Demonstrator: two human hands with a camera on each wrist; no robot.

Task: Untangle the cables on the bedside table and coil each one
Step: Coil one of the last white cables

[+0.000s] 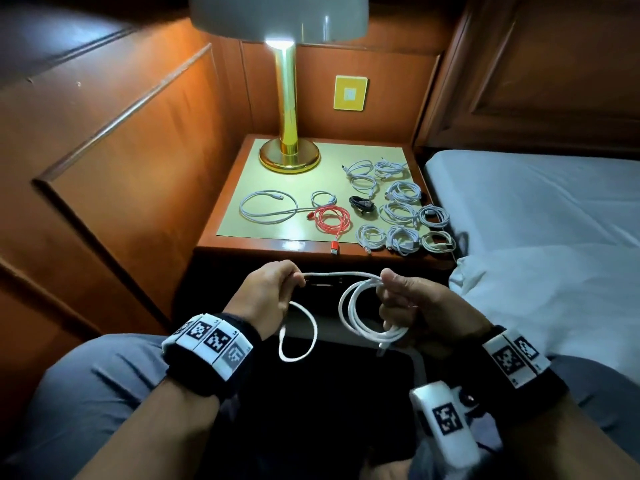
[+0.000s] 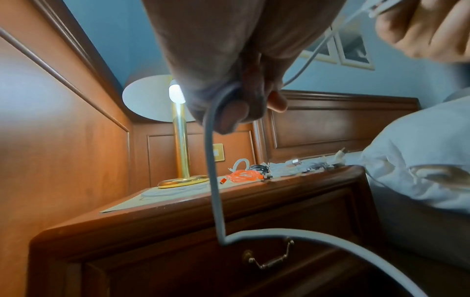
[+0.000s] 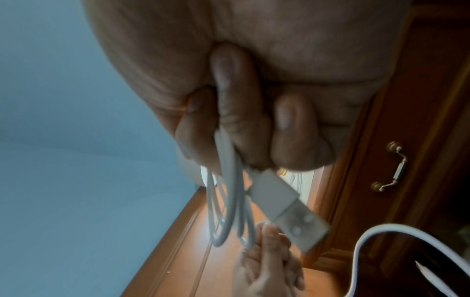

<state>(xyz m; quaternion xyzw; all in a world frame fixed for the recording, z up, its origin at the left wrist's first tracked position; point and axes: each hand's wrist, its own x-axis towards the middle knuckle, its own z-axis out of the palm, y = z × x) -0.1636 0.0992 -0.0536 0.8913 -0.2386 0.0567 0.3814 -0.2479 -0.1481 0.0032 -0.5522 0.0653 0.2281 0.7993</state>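
A white cable (image 1: 360, 308) is held over my lap, in front of the bedside table (image 1: 263, 245). My right hand (image 1: 403, 292) grips a few finished loops of it, and its USB plug (image 3: 287, 209) hangs below the fingers. My left hand (image 1: 277, 284) pinches the free run (image 2: 213, 172), which stretches taut to the right hand and droops in a loose loop (image 1: 298, 330) below. On the table lie several coiled white cables (image 1: 398, 213), a red coil (image 1: 330, 218), a black coil (image 1: 362, 205) and a loose grey cable (image 1: 268, 206).
A brass lamp (image 1: 287, 133) stands at the table's back left. The bed with white sheets (image 1: 540, 230) lies to the right, wood panelling (image 1: 121, 150) to the left. The table's drawer handle (image 2: 267, 259) faces my knees.
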